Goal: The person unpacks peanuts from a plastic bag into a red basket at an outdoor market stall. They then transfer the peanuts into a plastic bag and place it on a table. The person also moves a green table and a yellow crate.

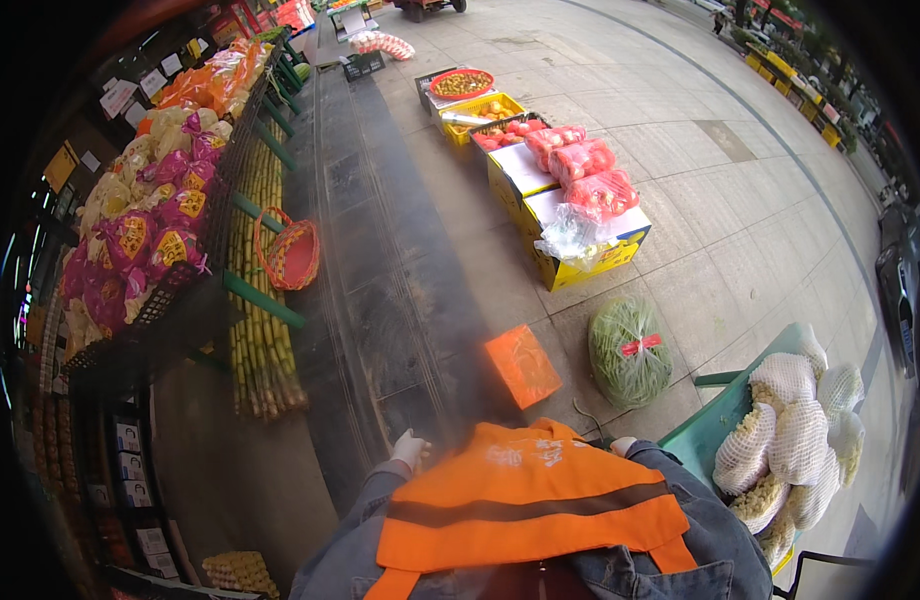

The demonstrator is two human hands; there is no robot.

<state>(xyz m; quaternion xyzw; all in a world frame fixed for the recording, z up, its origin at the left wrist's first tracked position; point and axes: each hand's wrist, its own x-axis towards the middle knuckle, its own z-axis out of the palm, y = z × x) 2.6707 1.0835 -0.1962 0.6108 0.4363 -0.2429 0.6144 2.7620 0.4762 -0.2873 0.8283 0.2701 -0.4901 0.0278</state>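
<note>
My left hand (409, 450) hangs by the left edge of my orange apron (520, 495), over the dark paved strip. Whether its fingers hold anything cannot be made out. Most of my right hand (622, 447) is hidden behind the apron and a denim sleeve. A dark cord-like strand (589, 420) shows beside it; I cannot tell if the hand touches it. On the paving ahead lies a large clear plastic bundle of long green vegetables (631, 352) with red tape. Left of the bundle is an orange box-shaped object (523, 366), partly blurred.
Netted cauliflowers (797, 427) fill a green stand (707, 442) at my right. Cartons (591, 262) ahead carry bagged red fruit (595, 172). Along the left, a rack holds purple-wrapped produce (133, 236), with sugarcane stalks (261, 337) and a red woven basket (291, 255) beside it.
</note>
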